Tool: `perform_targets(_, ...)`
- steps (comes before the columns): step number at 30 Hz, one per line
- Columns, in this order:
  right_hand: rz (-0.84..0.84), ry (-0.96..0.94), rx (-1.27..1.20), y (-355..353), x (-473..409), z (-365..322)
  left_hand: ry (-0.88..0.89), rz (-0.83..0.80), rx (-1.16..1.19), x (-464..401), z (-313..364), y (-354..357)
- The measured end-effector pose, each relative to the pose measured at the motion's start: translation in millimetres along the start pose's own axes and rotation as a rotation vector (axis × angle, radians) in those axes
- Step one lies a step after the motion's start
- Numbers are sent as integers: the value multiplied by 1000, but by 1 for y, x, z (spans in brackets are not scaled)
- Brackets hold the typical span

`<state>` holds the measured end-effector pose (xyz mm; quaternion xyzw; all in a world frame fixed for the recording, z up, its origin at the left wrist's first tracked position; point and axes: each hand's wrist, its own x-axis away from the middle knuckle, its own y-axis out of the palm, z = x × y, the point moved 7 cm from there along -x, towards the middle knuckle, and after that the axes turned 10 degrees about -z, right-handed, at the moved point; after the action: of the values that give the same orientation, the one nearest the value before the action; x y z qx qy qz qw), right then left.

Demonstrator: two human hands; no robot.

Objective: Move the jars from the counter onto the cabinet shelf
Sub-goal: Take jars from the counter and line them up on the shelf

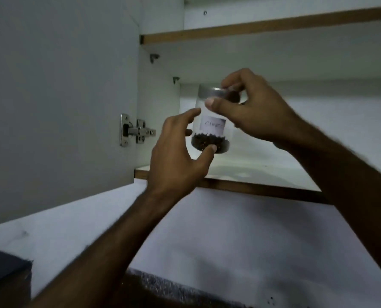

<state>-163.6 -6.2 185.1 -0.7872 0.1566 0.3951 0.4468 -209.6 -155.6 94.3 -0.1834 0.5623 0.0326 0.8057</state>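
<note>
Clear jar (210,121) with dark bits at bottom, held up in front of lower cabinet shelf (263,174), can't tell if it touches. Right hand (251,107) grip pinches lid at jar's 12 o'clock. Left hand (180,156) at 8 o'clock, fingers spread, thumb on jar base. Door hinge (136,130) at 9 o'clock.
</note>
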Motion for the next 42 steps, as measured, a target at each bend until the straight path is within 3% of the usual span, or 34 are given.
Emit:
perform_targets(7, -305, 210, 126, 66, -61, 66, -60, -168, -223, -67, -46, 24)
perform_targets(13, -378, 174, 486, 95, -83, 106, -102, -568, -544, -108, -80, 64)
perform_targets(17, -379, 145, 585, 101, -104, 121, -222, -712, -542, -115, -106, 84)
perform_targets(28, -650, 152, 705, 119, -125, 139, -204, -728, -679, -132, -126, 102)
perform_targets(36, -693, 250, 750, 121, -119, 142, -254, -814, -689, -133, -123, 105)
perform_targets(39, -643, 283, 635, 106, -108, 132, -260, -774, -700, -132, -113, 95)
perform_targets(42, -481, 196, 537, 74, -87, 102, -172, -631, -579, -128, -81, 77)
